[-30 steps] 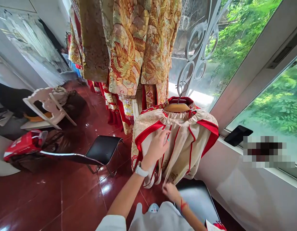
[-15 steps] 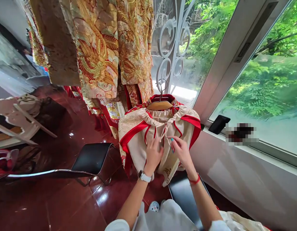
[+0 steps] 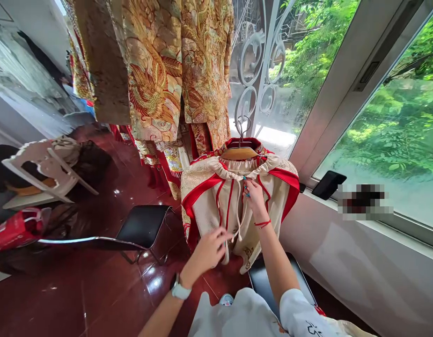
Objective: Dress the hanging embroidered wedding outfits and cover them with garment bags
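Observation:
A cream garment with red trim (image 3: 205,206) hangs on a wooden hanger (image 3: 239,153), with a gathered neckline and red collar. Two thin cream drawstring ends (image 3: 238,213) dangle down its front. At the neckline my right hand (image 3: 253,192), with blue-painted nails, pinches the drawstring where it meets the gathers. Lower and to the left, my left hand (image 3: 212,245) has its fingers stretched toward the hanging ends, slightly blurred by motion. Nothing shows in its grasp, and I cannot tell whether a fingertip touches the cord.
Gold embroidered garments (image 3: 156,79) hang behind on the left. A black chair (image 3: 144,224) stands on the red floor, and another black seat (image 3: 268,281) is below the garment. A phone (image 3: 329,185) leans on the window sill at right. A white chair (image 3: 44,164) is farther left.
My right hand has moved up to the neckline. My left hand has dropped down and left, away from the cords' upper part. The view has shifted slightly left.

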Available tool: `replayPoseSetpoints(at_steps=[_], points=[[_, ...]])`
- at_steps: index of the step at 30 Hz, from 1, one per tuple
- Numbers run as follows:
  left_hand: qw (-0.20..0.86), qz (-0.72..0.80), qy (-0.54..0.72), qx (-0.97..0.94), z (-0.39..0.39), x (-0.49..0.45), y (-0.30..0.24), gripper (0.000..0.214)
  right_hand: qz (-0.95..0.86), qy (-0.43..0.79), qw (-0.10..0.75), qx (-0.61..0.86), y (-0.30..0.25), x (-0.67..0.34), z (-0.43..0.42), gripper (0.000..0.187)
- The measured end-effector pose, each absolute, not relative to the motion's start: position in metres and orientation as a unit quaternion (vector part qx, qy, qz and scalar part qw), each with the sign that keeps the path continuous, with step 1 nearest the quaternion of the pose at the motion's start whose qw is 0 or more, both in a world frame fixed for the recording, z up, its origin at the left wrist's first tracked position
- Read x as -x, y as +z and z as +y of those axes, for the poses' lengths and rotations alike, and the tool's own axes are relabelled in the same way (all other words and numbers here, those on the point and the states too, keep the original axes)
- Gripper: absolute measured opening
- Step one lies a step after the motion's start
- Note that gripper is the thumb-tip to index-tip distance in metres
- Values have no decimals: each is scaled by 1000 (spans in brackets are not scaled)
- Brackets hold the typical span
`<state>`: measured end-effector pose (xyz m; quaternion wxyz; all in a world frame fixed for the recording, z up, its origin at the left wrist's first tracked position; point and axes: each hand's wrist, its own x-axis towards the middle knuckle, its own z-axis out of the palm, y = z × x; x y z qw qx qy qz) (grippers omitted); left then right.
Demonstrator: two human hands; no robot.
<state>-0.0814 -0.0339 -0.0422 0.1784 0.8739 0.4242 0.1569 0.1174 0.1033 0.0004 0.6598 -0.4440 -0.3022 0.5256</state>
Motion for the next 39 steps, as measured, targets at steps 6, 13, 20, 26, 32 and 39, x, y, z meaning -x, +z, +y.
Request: replayPoseSetpoints(at_steps=[6, 13, 20, 26, 32, 39], points=[[-86, 404, 226, -883, 78, 25, 60, 26, -317, 542, 653, 424, -19, -124, 70, 47], [-123, 350, 218, -903, 84, 23, 51, 20, -390, 452, 634, 491, -29, -126, 57, 41], [-90, 384, 280, -875, 72, 27, 41, 18, -426, 397, 615, 532, -25, -121, 71, 37], [-92, 392, 299, -865, 56, 39, 45, 18, -471, 372, 527, 602, -79, -128, 43, 34], [-83, 421, 290, -855, 42, 77, 36, 19, -500, 400, 427, 638, -125, -150, -1, 38], [40, 481, 336, -808, 45, 71, 55, 8, -509, 270, 449, 683, -68, -196, -2, 43]])
